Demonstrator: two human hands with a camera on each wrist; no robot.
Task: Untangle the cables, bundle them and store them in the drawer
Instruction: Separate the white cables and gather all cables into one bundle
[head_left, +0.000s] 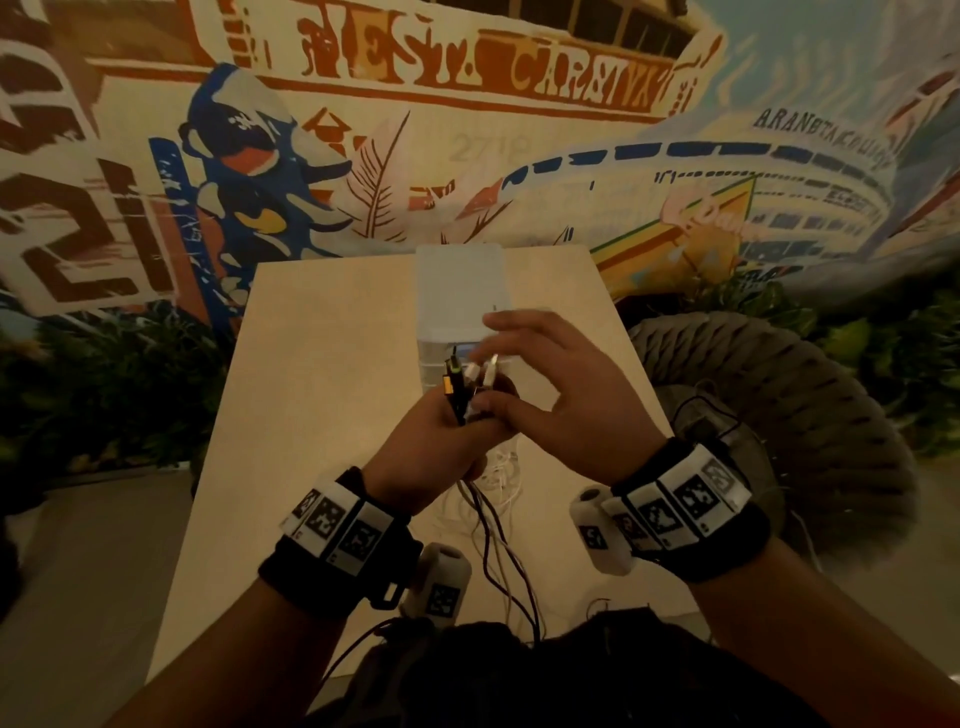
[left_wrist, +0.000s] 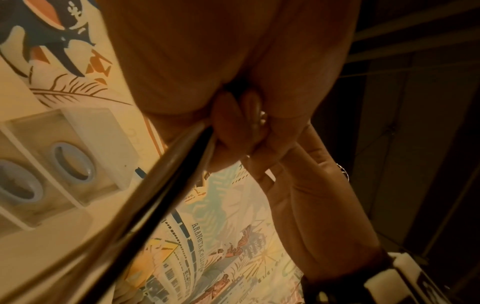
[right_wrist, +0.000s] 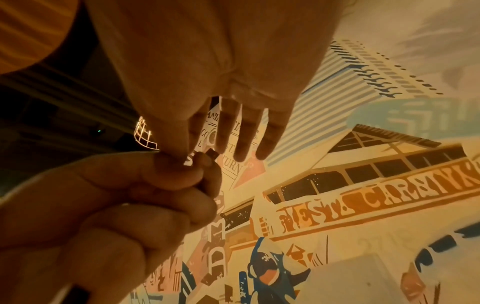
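Over the pale table (head_left: 322, 364) my left hand (head_left: 441, 441) grips a bunch of black and white cables (head_left: 460, 387) just below their plugs, which stick up out of the fist. The cables hang down to the table and run toward my body (head_left: 498, 551). My right hand (head_left: 540, 374) is at the plugs, with thumb and forefinger pinching one cable end (right_wrist: 211, 153) and the other fingers (right_wrist: 241, 133) spread straight. In the left wrist view the cables (left_wrist: 155, 185) leave my fist (left_wrist: 233, 139). A white drawer unit (head_left: 460, 291) stands behind the hands.
An open drawer (left_wrist: 109, 131) holds two blue tape rolls (left_wrist: 72, 160). Loose white cable (head_left: 501, 470) lies on the table under my hands. A grey woven seat (head_left: 779, 389) stands right of the table. A painted wall (head_left: 467, 130) lies beyond its far edge.
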